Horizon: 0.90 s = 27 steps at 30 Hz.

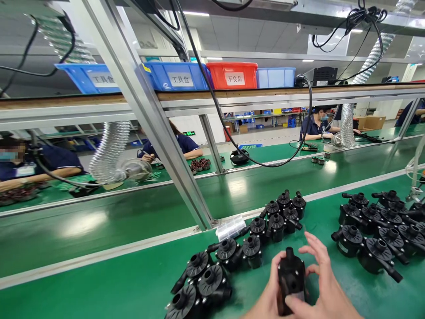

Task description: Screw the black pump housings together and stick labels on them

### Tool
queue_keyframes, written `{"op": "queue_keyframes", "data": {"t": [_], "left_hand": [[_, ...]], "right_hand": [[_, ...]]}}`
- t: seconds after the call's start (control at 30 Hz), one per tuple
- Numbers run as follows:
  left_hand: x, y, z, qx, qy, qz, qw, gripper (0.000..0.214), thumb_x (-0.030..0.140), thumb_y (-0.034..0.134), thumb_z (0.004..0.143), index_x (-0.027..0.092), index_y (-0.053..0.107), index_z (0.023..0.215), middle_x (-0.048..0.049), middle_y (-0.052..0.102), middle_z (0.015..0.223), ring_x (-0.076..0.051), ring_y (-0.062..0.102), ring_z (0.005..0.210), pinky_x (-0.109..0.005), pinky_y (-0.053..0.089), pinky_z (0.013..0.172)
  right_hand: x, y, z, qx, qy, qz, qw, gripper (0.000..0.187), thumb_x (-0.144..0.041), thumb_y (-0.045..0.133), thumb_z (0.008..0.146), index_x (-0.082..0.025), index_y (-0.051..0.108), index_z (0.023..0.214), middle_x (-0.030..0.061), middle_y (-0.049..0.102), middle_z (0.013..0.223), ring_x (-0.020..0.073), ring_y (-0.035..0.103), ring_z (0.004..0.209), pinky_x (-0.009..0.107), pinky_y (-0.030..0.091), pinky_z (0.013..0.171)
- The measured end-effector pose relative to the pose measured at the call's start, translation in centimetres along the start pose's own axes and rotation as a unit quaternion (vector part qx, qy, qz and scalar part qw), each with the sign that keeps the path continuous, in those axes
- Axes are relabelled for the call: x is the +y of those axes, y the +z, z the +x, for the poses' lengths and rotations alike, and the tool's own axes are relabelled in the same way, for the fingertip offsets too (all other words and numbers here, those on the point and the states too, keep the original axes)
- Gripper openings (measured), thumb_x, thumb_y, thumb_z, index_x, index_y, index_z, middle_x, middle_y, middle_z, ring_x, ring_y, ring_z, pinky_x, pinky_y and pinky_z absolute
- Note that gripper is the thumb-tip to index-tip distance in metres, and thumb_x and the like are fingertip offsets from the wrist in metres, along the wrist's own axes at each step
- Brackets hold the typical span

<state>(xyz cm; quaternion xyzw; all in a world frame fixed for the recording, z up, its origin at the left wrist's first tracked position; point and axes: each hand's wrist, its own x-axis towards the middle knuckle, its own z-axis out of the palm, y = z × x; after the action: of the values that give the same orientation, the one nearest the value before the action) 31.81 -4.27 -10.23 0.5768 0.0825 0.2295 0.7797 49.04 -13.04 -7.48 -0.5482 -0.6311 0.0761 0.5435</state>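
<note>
Both my hands hold one black plastic pump housing [291, 277] upright at the bottom of the view, its nozzle pointing up. My left hand [268, 294] wraps its left side. My right hand [323, 281] grips its right side, thumb across the lower front, upper fingers spread. Just beyond lies a row of several black pump housings [252, 248] on the green bench [99, 292]. A second cluster of black pump housings [378, 230] sits to the right.
A small clear plastic bag [230, 227] lies by the slanted aluminium post [156, 124]. A green conveyor belt [133, 212] runs behind. Blue bins [179, 76] and a red bin [234, 75] stand on the shelf. Other people work across the belt.
</note>
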Motion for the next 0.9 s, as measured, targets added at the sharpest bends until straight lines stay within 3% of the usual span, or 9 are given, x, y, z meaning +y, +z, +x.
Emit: {"op": "queue_keyframes", "data": {"t": [0.17, 0.27, 0.4, 0.47, 0.57, 0.63, 0.73, 0.8, 0.9], "left_hand": [[-2.7, -1.8, -0.6, -0.015, 0.042, 0.246, 0.968, 0.111, 0.070, 0.071, 0.091, 0.025, 0.012, 0.174, -0.0166, 0.010, 0.183, -0.043, 0.011, 0.168, -0.062, 0.008, 0.136], [-3.1, -2.2, -0.3, 0.015, 0.018, 0.261, 0.965, 0.127, 0.070, 0.086, 0.076, 0.028, 0.016, 0.173, -0.0158, 0.023, 0.180, -0.045, 0.018, 0.166, -0.063, 0.011, 0.136], [-1.7, -1.8, 0.7, 0.059, -0.026, 0.230, 0.971, 0.106, 0.062, 0.091, 0.073, 0.041, 0.042, 0.164, -0.0088, 0.057, 0.163, -0.045, 0.039, 0.158, -0.062, 0.024, 0.133], [-0.8, -1.6, 1.2, 0.070, -0.021, 0.228, 0.971, 0.090, 0.062, 0.084, 0.081, 0.041, 0.048, 0.161, -0.0083, 0.070, 0.147, -0.044, 0.050, 0.152, -0.064, 0.028, 0.131], [0.2, -1.5, 1.5, 0.077, -0.020, 0.227, 0.971, 0.078, 0.062, 0.074, 0.089, 0.036, 0.051, 0.159, -0.0093, 0.078, 0.132, -0.041, 0.061, 0.142, -0.065, 0.032, 0.128], [0.5, -1.4, 1.2, 0.078, -0.019, 0.225, 0.971, 0.084, 0.062, 0.076, 0.088, 0.033, 0.048, 0.161, -0.0111, 0.075, 0.137, -0.040, 0.061, 0.141, -0.062, 0.032, 0.129], [0.6, -1.3, 0.3, 0.089, -0.004, 0.220, 0.971, 0.094, 0.062, 0.079, 0.085, 0.032, 0.038, 0.165, -0.0127, 0.066, 0.149, -0.037, 0.055, 0.147, -0.056, 0.029, 0.131], [0.2, -1.6, 0.0, 0.101, 0.013, 0.219, 0.970, 0.094, 0.066, 0.075, 0.088, 0.033, 0.034, 0.166, -0.0131, 0.062, 0.152, -0.035, 0.052, 0.150, -0.054, 0.026, 0.133], [-0.9, -2.7, 0.0, 0.117, 0.014, 0.209, 0.971, 0.096, 0.072, 0.073, 0.087, 0.034, 0.032, 0.165, -0.0144, 0.060, 0.153, -0.036, 0.051, 0.151, -0.055, 0.025, 0.134]], "right_hand": [[2.3, -0.9, 0.5, -0.037, -0.204, -0.181, 0.961, 0.090, -0.001, 0.050, 0.093, -0.031, 0.017, 0.171, 0.0204, 0.014, 0.173, 0.0330, 0.059, 0.134, 0.043, 0.066, 0.090], [4.7, -2.5, 2.1, -0.005, -0.190, -0.345, 0.919, 0.098, 0.011, 0.041, 0.091, -0.034, 0.013, 0.173, 0.0217, 0.016, 0.173, 0.0401, 0.051, 0.143, 0.055, 0.062, 0.099], [6.9, -4.9, 5.1, 0.056, -0.090, -0.473, 0.875, 0.104, 0.007, 0.057, 0.093, -0.028, 0.004, 0.175, 0.0283, 0.016, 0.171, 0.0524, 0.036, 0.151, 0.071, 0.044, 0.117], [6.9, -5.8, 6.9, 0.053, -0.060, -0.453, 0.888, 0.106, 0.002, 0.064, 0.092, -0.028, 0.004, 0.174, 0.0279, 0.010, 0.172, 0.0549, 0.031, 0.153, 0.073, 0.041, 0.118], [5.8, -5.9, 10.0, 0.020, -0.024, -0.307, 0.951, 0.098, -0.007, 0.065, 0.093, -0.029, 0.011, 0.172, 0.0226, 0.006, 0.173, 0.0520, 0.018, 0.160, 0.074, 0.041, 0.118], [5.2, -4.8, 12.6, 0.021, -0.008, -0.188, 0.982, 0.083, -0.009, 0.057, 0.096, -0.028, 0.021, 0.169, 0.0192, 0.008, 0.172, 0.0432, 0.011, 0.164, 0.067, 0.038, 0.124], [5.6, -2.0, 16.5, 0.065, 0.017, -0.144, 0.987, 0.078, -0.007, 0.054, 0.096, -0.023, 0.022, 0.165, 0.0210, 0.006, 0.169, 0.0393, 0.010, 0.165, 0.062, 0.029, 0.130], [6.6, -0.5, 18.5, 0.083, 0.053, -0.122, 0.988, 0.089, -0.007, 0.063, 0.090, -0.021, 0.017, 0.165, 0.0257, 0.006, 0.167, 0.0429, 0.032, 0.158, 0.063, 0.039, 0.124], [7.8, -0.3, 19.2, 0.094, 0.081, -0.086, 0.989, 0.092, -0.002, 0.054, 0.089, -0.029, 0.015, 0.167, 0.0240, 0.015, 0.166, 0.0315, 0.064, 0.128, 0.055, 0.059, 0.106]]}}
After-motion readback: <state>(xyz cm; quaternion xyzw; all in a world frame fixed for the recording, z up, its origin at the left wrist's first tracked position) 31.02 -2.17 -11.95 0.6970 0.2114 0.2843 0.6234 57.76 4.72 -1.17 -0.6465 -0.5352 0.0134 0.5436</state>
